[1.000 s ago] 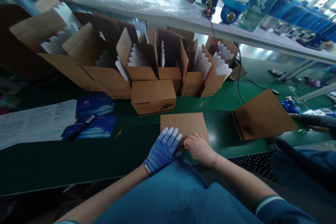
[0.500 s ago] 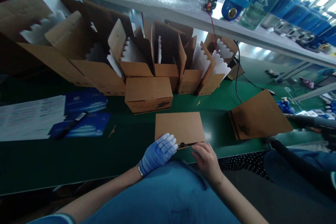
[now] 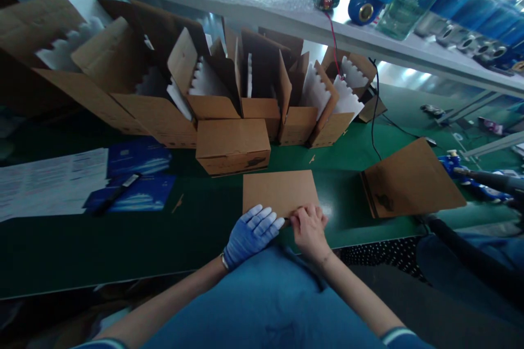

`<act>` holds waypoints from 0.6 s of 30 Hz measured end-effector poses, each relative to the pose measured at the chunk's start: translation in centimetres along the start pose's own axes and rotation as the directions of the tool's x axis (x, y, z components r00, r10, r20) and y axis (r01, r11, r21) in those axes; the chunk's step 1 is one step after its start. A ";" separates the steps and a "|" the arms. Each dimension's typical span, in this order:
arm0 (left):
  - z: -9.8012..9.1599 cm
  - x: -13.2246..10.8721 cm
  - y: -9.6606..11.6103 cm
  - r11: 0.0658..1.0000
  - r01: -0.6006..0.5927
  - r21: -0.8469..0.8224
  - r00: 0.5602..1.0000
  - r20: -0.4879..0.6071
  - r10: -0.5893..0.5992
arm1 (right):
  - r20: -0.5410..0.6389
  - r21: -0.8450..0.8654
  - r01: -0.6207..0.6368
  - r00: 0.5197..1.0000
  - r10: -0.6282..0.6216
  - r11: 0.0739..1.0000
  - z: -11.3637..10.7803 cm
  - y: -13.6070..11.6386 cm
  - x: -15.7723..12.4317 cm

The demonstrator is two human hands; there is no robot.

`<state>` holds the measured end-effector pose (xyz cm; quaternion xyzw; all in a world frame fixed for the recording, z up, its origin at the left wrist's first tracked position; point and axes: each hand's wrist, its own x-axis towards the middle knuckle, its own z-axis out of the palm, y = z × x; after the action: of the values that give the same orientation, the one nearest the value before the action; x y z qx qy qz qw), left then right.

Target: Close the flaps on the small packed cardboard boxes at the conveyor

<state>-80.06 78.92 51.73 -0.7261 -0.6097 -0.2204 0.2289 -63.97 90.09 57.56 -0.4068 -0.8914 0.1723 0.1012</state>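
Observation:
A closed, flat cardboard box (image 3: 278,188) lies on the green table in front of me, its front edge toward my body. My left hand (image 3: 254,234), in a blue glove with white fingertips, rests along the left part of that edge, fingers stretched out. Bare, my right hand (image 3: 310,230) has its fingers curled over the front edge right of the middle, closed on the lid's edge. A small dark opening shows between the two hands. The fingers hide most of the front side.
Behind stands a closed carton (image 3: 232,144) before a row of open cartons (image 3: 301,122) with white inserts. Papers (image 3: 53,182), blue booklets (image 3: 137,196) and a black marker-like object (image 3: 118,192) lie left. Another carton (image 3: 413,182) stands right, near a co-worker's sleeve (image 3: 454,245). A shelf (image 3: 262,16) hangs overhead.
My right hand has moved up and left onto the box's front edge, its fingers now closed there. My left hand has shifted slightly right along the edge. The box stays in place.

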 end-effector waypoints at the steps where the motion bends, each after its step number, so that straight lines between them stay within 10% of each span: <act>1: 0.2 -0.1 0.0 1.000 0.013 -0.010 1.000 -0.003 -0.013 | -0.017 0.020 -0.003 1.000 0.004 1.000 0.2 0.1 -0.1; 10: -0.3 0.3 -0.4 0.999 -0.034 -0.008 0.999 -0.003 0.034 | -0.205 0.113 0.347 0.925 -0.320 0.931 2.5 3.9 -1.1; 18: -0.7 0.8 -0.5 0.998 -0.058 -0.015 0.998 -0.030 0.058 | -0.392 0.141 0.450 0.843 -0.368 0.882 4.0 4.9 -0.8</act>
<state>-80.50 79.17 52.79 -0.7420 -0.5830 -0.2294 0.2385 -61.33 91.53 51.91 -0.2160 -0.8989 0.1715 0.3405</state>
